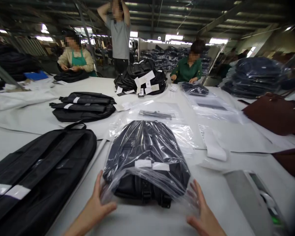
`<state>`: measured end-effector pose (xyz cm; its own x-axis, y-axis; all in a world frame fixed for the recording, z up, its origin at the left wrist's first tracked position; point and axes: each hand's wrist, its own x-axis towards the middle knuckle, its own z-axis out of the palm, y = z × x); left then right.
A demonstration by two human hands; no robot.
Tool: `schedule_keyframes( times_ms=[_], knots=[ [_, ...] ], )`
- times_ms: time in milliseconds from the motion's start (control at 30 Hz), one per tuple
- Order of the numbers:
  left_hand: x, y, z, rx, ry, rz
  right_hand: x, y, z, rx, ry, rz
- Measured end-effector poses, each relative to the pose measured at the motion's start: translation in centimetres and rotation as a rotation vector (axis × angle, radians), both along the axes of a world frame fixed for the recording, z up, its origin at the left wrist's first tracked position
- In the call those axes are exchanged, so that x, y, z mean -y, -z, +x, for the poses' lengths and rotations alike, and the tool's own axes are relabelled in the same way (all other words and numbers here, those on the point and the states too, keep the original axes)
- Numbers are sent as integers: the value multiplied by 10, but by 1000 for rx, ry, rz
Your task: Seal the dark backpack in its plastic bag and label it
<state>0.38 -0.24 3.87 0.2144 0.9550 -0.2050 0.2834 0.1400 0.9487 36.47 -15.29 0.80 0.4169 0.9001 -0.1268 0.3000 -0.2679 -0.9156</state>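
- Head view: a black backpack [147, 157] sealed partway in a clear plastic bag [127, 183] lies on the white table [226, 196], directly ahead of the person and near the table's near edge.
- Open room: bare table surface to the near side between the two hands, and a strip of it to the right before a grey device [250, 200] at the lower right. To the left, a large black bag [39, 173] lies close, with only a narrow gap.
- Beyond the backpack lie empty clear bags [159, 113], then a stack of black bags [83, 106]; further back is a tagged pile of bags [142, 80].
- Look: glossy, wrinkled film over dark fabric, two white labels [151, 165] on the top face, a buckle and strap at the near end.
- Axis: the long axis runs away from the person; the bag's open mouth faces the person, with the backpack's near end sticking out.
- Left hand [98, 203]: fingers spread, flat against the bag's left mouth edge, not clenched.
- Right hand [201, 213]: fingers spread, touching the film's right mouth edge, not clenched.
- Three co-workers [189, 65] are at the far side.
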Motion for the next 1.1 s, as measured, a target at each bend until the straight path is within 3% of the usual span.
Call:
schedule_keyframes(
  times_ms=[100, 233, 333, 500, 667, 733, 867, 1000, 1100],
  knots=[
    [17, -6, 16, -165, -32, 86, -10, -7, -25, 227, 169, -21],
    [-4, -24, 25, -221, -143, 212, -38, -37, -25, 236, 240, 126],
    [-13, -18, 7, -168, -204, 277, -25, -36, -11, 68, 315, 144],
    [-3, 16, -32, -312, -206, 105, 14, -11, 4, -27, 419, -59],
    [-5, -1, -48, -310, -132, 138, 21, -37, 7, 71, 371, -16],
    [10, -3, -53, -295, -179, 161, 32, -37, 8, 224, 346, 3],
    [63, 14, -67, -345, -298, 196, 65, -14, 11, 459, 282, -53],
    [99, 20, -81, -444, -436, 476, 85, -7, 15, 370, 362, -15],
    [111, 26, -91, -462, -378, 651, 96, -6, 15, 327, 394, 5]
  ],
)
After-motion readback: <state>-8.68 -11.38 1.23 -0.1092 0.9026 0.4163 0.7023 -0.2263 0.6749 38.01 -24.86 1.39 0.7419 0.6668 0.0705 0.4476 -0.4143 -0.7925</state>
